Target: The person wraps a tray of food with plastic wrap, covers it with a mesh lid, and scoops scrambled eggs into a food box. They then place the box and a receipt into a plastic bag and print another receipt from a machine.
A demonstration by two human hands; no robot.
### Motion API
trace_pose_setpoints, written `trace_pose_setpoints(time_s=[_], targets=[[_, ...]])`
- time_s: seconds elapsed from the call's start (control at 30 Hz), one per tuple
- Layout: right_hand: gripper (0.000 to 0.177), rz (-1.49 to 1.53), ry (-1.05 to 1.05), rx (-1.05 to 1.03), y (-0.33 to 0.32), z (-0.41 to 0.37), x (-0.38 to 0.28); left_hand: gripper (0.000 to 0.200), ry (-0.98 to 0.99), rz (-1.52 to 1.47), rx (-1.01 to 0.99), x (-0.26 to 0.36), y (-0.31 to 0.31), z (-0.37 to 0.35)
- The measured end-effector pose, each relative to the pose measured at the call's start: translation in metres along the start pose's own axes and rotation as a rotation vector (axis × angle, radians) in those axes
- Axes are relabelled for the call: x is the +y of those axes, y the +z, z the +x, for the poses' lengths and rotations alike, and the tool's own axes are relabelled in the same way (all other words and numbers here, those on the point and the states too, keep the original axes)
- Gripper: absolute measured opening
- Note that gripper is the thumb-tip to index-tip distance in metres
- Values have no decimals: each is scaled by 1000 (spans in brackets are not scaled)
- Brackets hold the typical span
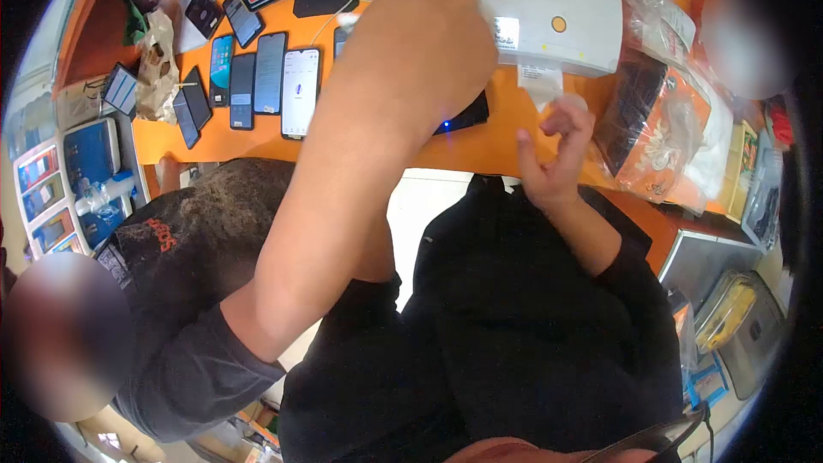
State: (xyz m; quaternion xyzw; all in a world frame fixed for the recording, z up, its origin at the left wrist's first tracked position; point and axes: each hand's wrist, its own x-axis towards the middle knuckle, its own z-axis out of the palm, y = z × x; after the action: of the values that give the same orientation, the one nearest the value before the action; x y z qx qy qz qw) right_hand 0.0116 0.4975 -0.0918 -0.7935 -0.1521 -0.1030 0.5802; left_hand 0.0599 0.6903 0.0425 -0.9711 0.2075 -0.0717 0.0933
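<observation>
1. Label hangs from the front slot of the white printer, its lower end near the bent fingers of the right hand; whether they touch is hard to tell.
2. The right hand is partly open, thumb apart from the curled fingers, with no clear grip on anything. The left hand is hidden, so its state cannot be told.
3. A forearm, seemingly a co-worker's, crosses close in front of the view (it hides a good part of the middle). Its fingers cannot be made out.
4. On the orange tabletop, a dark device with a blue light lies partly behind that forearm. Several phones, one with a bright white screen, lie to the left, and plastic-wrapped packages sit right of the printer.
5. A sideways tug could tear the label or leave it crooked in the slot; if it is adhesive, it could curl and stick to the fingertips.
6. The crossing forearm could bump the reaching hand or nudge the dark device, and a sleeve could catch the phone nearest the edge.
</observation>
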Motion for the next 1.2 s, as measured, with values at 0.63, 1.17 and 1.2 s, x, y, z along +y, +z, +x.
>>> trace_pose_setpoints(time_s=[0.63, 1.17, 1.2], targets=[[14, 344, -336, -783, 71, -29, -76, 92, -774, -1036, 594, 61, 152, -110], [89, 1048, 501, -485, -146, -3, -112, 46, -209, -2269, 36, 146, -37, -46], [89, 1031, 507, -422, -163, -13, -116, 37, -315, -2204, -136, 160, -50, -36]])
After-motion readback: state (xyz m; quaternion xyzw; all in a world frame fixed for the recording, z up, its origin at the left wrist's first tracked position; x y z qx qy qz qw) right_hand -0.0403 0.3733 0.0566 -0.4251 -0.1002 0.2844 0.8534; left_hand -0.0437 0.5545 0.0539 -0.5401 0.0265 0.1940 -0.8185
